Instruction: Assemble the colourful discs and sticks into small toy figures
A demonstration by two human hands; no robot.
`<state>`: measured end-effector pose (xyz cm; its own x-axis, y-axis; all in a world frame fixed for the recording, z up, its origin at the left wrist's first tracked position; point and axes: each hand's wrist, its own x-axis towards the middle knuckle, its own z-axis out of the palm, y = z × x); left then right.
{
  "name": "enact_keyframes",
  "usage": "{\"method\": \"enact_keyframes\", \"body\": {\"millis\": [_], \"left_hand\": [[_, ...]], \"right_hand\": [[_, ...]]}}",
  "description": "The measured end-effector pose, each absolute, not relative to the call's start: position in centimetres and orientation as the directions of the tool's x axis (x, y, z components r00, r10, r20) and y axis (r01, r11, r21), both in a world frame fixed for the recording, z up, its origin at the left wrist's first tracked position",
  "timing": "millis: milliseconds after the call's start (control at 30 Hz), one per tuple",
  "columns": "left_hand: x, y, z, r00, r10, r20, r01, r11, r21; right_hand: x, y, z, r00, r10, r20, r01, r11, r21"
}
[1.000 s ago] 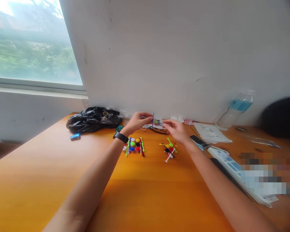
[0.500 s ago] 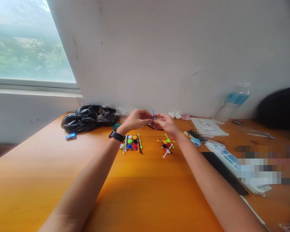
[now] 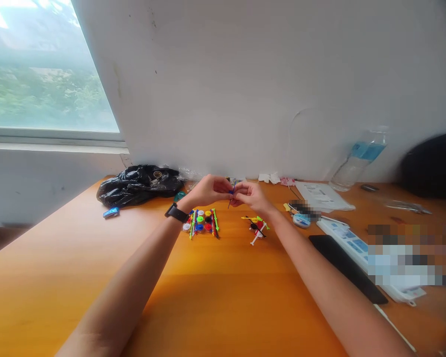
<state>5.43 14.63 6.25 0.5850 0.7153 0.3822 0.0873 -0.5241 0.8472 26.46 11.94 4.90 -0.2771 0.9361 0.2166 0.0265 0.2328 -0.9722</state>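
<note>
My left hand [image 3: 208, 191], with a black watch at the wrist, and my right hand [image 3: 250, 196] meet above the far part of the orange table [image 3: 215, 297]. Both pinch a thin blue stick [image 3: 232, 192] with a small blue piece on it, held between the fingertips. Just below the left hand lies a row of coloured sticks and round caps [image 3: 202, 223]. Under the right wrist sits a small assembly of coloured sticks and caps [image 3: 257, 227].
A crumpled black bag [image 3: 139, 184] lies at the back left by the wall, a small blue object [image 3: 110, 212] near it. To the right are a water bottle [image 3: 359, 158], papers [image 3: 319, 196], a power strip [image 3: 351, 242], a black flat object [image 3: 347, 267] and a dark bag [image 3: 433, 166].
My right hand moved left and joined the left hand on the blue stick. The stick went from upright to tilted, and both hands came slightly lower and nearer.
</note>
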Motion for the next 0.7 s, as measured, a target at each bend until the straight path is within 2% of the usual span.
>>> {"method": "enact_keyframes", "body": {"millis": [233,433,700], "left_hand": [[5.3,14.7,5.7,0.576,0.735,0.357,0.11,-0.502,0.858],[5.7,14.1,5.9,0.607,0.722,0.331,0.097,-0.481,0.871],[6.1,13.8,5.7,0.617,0.719,0.321,0.108,-0.481,0.87]], "right_hand": [[26.2,12.4,3.9,-0.282,0.934,0.221,0.034,0.239,-0.97],[26.1,12.3,3.5,-0.31,0.914,0.263,0.124,0.313,-0.942],[25.9,12.2,3.2,-0.327,0.928,0.176,0.117,0.225,-0.967]]}}
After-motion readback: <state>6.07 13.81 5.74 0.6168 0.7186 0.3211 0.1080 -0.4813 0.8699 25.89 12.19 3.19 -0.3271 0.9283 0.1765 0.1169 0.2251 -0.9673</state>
